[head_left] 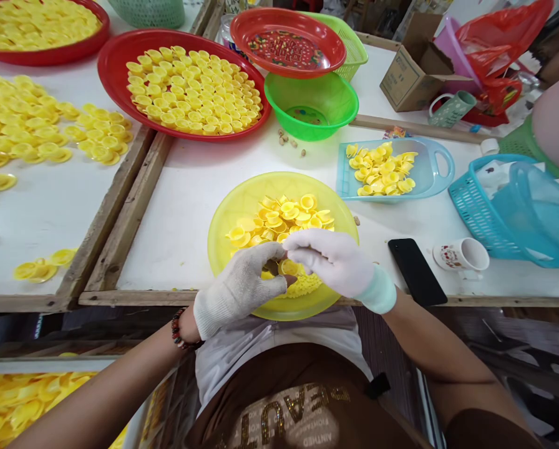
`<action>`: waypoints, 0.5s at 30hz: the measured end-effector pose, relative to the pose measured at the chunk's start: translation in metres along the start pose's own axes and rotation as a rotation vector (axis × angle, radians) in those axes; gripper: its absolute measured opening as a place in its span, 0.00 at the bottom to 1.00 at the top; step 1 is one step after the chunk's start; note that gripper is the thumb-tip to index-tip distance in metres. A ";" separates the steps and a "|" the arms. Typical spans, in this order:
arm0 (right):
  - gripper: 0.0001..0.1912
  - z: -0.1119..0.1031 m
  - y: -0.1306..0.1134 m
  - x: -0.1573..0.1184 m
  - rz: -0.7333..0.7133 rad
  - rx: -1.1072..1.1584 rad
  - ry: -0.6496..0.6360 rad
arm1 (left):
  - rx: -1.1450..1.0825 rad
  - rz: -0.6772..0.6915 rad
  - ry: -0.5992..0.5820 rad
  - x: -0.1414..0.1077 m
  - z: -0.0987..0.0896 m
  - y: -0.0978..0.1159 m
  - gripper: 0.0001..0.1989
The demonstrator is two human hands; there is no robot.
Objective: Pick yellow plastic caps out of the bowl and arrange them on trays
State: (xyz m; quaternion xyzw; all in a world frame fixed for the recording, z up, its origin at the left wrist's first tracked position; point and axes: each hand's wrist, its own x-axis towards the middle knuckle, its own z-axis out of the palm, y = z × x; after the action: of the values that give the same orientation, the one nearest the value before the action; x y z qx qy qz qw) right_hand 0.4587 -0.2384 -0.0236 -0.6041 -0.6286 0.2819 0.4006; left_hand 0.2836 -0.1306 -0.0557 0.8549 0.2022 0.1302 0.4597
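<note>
Both hands meet over a yellow basin (223, 218). My left hand (244, 280), in a greyish glove with bare fingertips, curls its fingers and thumb around a small yellow cup-shaped plastic piece (289, 267). Close against it, my right hand (333, 259), in a white glove with a pale green cuff, has its fingers pressed together; what they pinch, if anything, is hidden. Behind the hands, a heap of yellow cup-and-saucer-shaped pieces (279, 215) fills the basin's middle. Tiny yellow bits (305, 285) lie in its near part, below my right hand.
Behind stand a red tray (115, 81) of yellow pieces, a green bowl (279, 103) and a red plate (242, 31). At right are a blue tray (424, 184), a black phone (417, 271), a mug (460, 255) and a blue basket (476, 206). Wooden strips (125, 231) edge the table.
</note>
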 end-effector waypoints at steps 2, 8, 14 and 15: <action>0.09 -0.006 0.000 -0.003 0.046 -0.041 0.027 | 0.058 0.026 0.042 -0.003 -0.001 -0.001 0.11; 0.09 -0.014 0.010 -0.009 0.014 -0.267 -0.089 | 0.224 0.227 0.163 -0.013 -0.007 -0.005 0.10; 0.12 0.006 0.013 0.000 0.176 -0.275 -0.157 | 0.259 0.180 0.171 -0.015 0.004 -0.009 0.11; 0.11 0.008 0.011 0.001 0.219 -0.230 -0.178 | 0.232 0.169 0.160 -0.016 0.006 -0.008 0.11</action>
State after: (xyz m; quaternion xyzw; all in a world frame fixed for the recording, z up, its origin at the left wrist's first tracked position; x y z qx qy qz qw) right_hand 0.4578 -0.2354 -0.0371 -0.6833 -0.6202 0.3024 0.2388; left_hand 0.2703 -0.1388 -0.0662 0.9030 0.1793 0.2120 0.3279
